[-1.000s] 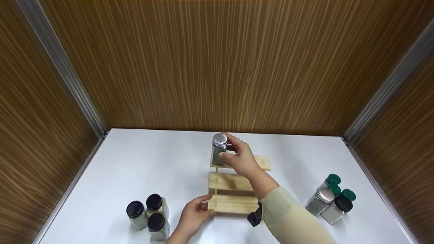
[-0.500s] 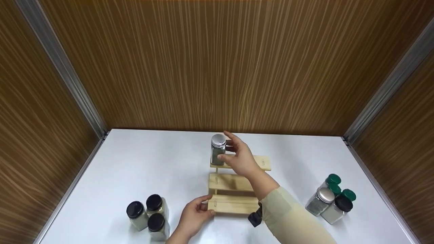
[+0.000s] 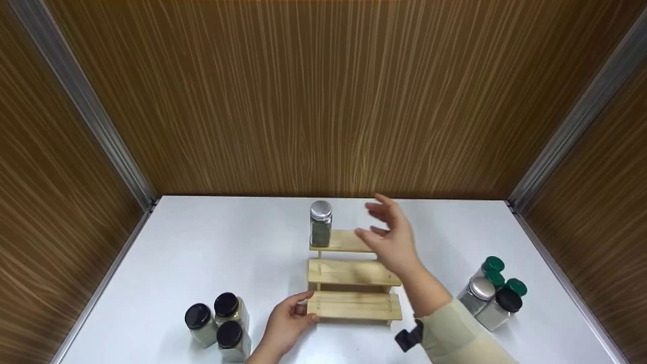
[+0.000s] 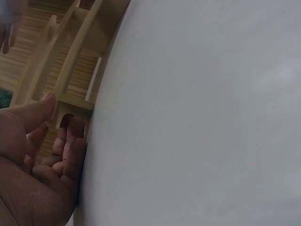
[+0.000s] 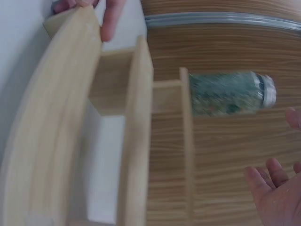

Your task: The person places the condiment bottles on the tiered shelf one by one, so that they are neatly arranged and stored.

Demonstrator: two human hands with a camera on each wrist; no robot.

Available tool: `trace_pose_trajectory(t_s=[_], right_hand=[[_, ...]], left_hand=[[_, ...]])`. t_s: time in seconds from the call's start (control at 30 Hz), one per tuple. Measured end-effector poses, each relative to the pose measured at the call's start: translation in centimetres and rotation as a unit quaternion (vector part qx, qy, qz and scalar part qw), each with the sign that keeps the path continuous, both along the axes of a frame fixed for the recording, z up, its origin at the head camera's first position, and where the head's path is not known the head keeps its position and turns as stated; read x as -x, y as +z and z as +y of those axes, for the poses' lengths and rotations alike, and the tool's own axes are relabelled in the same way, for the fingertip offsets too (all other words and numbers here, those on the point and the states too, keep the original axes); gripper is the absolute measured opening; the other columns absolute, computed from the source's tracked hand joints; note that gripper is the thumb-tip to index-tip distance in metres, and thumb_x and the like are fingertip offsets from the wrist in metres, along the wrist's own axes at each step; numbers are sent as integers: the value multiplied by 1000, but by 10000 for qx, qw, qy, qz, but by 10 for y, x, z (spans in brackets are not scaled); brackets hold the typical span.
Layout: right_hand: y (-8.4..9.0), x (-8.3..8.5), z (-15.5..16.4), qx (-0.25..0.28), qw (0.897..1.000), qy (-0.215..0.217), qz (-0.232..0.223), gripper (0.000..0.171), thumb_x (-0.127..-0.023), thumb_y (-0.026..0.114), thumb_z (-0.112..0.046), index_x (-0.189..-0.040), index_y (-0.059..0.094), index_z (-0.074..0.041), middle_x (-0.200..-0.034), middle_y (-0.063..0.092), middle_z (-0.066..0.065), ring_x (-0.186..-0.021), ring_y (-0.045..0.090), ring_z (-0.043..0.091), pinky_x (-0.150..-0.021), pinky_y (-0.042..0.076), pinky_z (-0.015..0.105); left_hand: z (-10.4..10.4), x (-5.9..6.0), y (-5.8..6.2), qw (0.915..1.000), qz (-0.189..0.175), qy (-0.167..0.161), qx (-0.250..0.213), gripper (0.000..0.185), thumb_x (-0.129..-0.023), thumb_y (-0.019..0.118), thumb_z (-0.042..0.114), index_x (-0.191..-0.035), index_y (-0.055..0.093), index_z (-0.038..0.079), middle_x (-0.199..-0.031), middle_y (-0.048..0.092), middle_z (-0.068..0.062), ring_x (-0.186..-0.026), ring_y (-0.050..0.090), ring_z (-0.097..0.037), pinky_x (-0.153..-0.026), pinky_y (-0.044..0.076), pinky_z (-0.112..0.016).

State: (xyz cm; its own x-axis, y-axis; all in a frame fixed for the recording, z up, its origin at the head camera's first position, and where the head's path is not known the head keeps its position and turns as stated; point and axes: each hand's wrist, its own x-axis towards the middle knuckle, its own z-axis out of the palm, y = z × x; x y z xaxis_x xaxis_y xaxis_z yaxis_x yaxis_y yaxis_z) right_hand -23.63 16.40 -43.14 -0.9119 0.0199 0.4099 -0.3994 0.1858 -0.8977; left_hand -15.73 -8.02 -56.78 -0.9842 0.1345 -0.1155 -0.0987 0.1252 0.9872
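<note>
Through the head view, clocking from the middle of the rack (image 3: 354, 306) with 12 at the back wall, I have the jar (image 3: 321, 227) at 11 o'clock, on the left end of the top step. I judge it sits there because the flat end gives it a firm base and leaves the rest of that step usable.

My left hand (image 3: 285, 326), at 8 o'clock, pinches the bottom step's left end between thumb and fingers; I read that as steadying a light frame. My right hand (image 3: 397, 242), at 2 o'clock, is apart from the jar, fingers spread and loosely bent, pinching nothing.

The jar is upright, silver lid upward, its long axis vertical; the right wrist view shows it sideways only because that camera is rolled. The rack runs lengthwise from 9 to 3, its steps climbing toward 12.

Three black-lidded jars (image 3: 230, 333) stand farther out at 8; a mixed-lid cluster (image 3: 486, 291) stands just past 3.
</note>
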Motion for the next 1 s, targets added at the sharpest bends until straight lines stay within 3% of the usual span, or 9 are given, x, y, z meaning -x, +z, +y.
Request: trace_pose_trajectory(t_s=[0.2, 0.33, 0.53, 0.77, 1.0], right_hand=[[12, -18, 34, -153, 9952, -521, 816, 79, -78, 83, 15, -148, 48, 6, -138, 61, 26, -132, 57, 36, -105, 52, 30], [19, -33, 61, -183, 9894, -977, 1060, 84, -76, 83, 19, -151, 47, 3, -142, 59, 19, -135, 55, 23, -111, 47, 29], [25, -63, 86, -542, 9806, -1651, 912, 86, -81, 83, 16, -155, 46, -5, -151, 54, 9, -143, 47, 22, -118, 41, 33], [12, -83, 96, -824, 9730, -2032, 723, 94, -80, 87, 9, -160, 41, -8, -160, 46, 5, -149, 39, 20, -124, 33, 34], [-7, -93, 123, -306, 9602, -2697, 655, 100, -73, 86, 18, -159, 40, -4, -156, 47, 6, -144, 39, 19, -123, 29, 30]], left_hand=[[0, -1, 1, 9999, -144, -12, 29, 56, -86, 79, -8, -139, 63, -7, -94, 68, -7, -84, 64, -13, -72, 57, -22], [-1, -2, 2, 9999, -139, -8, 32, 55, -86, 79, -8, -139, 63, -7, -94, 68, -7, -84, 63, -13, -69, 56, -21], [-4, -2, 1, 9999, -134, -47, -5, 57, -87, 81, -6, -141, 61, -8, -95, 68, -7, -82, 62, -13, -66, 53, -20], [-7, -1, 1, 9999, -134, -39, -89, 59, -87, 81, -6, -142, 60, -9, -94, 68, -8, -81, 63, -13, -66, 53, -20], [-11, -1, 1, 9998, -211, -23, -15, 59, -87, 82, -5, -142, 61, -7, -95, 68, -8, -82, 63, -14, -65, 53, -20]])
